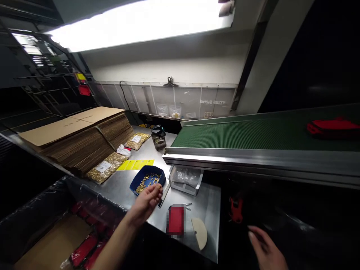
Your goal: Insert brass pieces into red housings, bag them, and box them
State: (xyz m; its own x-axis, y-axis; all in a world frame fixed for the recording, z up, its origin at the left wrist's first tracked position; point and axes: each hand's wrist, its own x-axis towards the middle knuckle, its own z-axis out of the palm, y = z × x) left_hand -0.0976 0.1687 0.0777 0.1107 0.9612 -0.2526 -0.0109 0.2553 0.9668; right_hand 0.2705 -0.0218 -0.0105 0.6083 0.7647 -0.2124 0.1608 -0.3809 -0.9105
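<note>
My left hand (147, 202) is closed in a pinch at the near edge of a blue tray (161, 173) that holds many small brass-coloured parts (149, 180). What its fingertips hold is too small to make out. Low on the right, my right hand (267, 249) hangs with thumb and finger apart and nothing visible between them. Above it in the dark is a red object (236, 210) of unclear kind. Between the hands, a blurred-out red item (176, 221) and a beige half-round piece (199, 233) lie on the metal table (212, 198).
A green conveyor belt (225, 133) with a red case (332, 128) runs right. Behind the blue tray stands a dark bottle (159, 138). Flat cardboard (84, 138) is stacked left, beside bags of brass parts (105, 168). A lined bin (47, 240) holds red items. A clear tray (185, 178) adjoins the belt.
</note>
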